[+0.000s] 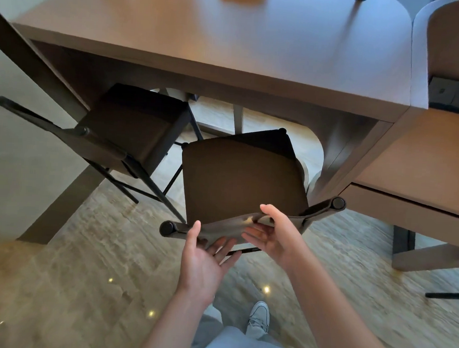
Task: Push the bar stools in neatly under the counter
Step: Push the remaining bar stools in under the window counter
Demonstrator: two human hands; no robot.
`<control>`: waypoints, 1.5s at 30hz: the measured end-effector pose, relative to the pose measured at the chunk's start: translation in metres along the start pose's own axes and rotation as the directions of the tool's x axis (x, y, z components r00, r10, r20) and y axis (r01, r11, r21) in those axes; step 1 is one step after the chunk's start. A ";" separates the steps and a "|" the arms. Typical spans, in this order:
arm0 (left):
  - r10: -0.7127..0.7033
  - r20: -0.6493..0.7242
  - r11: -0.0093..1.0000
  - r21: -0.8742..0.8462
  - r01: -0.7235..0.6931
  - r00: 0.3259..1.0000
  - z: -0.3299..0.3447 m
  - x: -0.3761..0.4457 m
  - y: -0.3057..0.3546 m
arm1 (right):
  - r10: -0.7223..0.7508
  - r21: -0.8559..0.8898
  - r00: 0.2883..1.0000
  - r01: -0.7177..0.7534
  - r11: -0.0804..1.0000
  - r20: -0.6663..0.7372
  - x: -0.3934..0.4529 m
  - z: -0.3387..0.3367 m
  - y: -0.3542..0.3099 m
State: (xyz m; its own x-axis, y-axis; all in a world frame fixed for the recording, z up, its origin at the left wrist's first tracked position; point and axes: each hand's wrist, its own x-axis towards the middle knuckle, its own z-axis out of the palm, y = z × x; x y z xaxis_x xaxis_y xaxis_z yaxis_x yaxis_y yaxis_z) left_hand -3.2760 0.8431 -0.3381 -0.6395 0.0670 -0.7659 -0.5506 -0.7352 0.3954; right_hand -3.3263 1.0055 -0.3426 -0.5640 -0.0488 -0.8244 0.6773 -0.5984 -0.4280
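Observation:
A dark brown bar stool [238,179] stands in front of me, its seat mostly out from under the wooden counter [230,40], its front edge near the counter's rim. Both my hands are at its low backrest [319,209]. My left hand [208,255] is palm up with straight fingers under the backrest, thumb on top. My right hand [270,232] has its thumb over the backrest and its fingers spread beneath it. A second stool [130,126] at the left sits partly under the counter, angled.
A counter leg [62,189] slants down at the left. A lower wooden desk [423,162] adjoins on the right, with a black socket box [453,95]. My shoe [259,319] is on the pale stone floor [85,272] behind the stool.

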 end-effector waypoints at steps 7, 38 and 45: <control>-0.135 0.030 0.946 -0.294 0.138 0.990 -0.038 0.006 0.060 | -0.043 -0.022 0.987 0.040 0.999 -0.155 0.007 0.046 0.022; -0.372 0.074 0.921 -0.095 0.378 0.925 -0.037 0.061 0.115 | -0.087 0.199 0.930 0.167 0.966 -0.357 0.007 0.042 -0.021; -0.336 0.086 0.940 -0.041 0.340 0.938 -0.012 0.079 0.139 | -0.178 0.205 0.950 0.233 0.951 -0.255 0.009 0.043 -0.034</control>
State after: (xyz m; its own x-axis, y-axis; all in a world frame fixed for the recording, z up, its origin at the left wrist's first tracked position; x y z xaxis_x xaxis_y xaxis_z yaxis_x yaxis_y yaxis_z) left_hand -3.3966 0.7379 -0.3498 -0.4613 0.3677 -0.8075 -0.7126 -0.6957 0.0903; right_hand -3.3748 0.9912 -0.3194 -0.5362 0.2639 -0.8018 0.4156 -0.7442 -0.5229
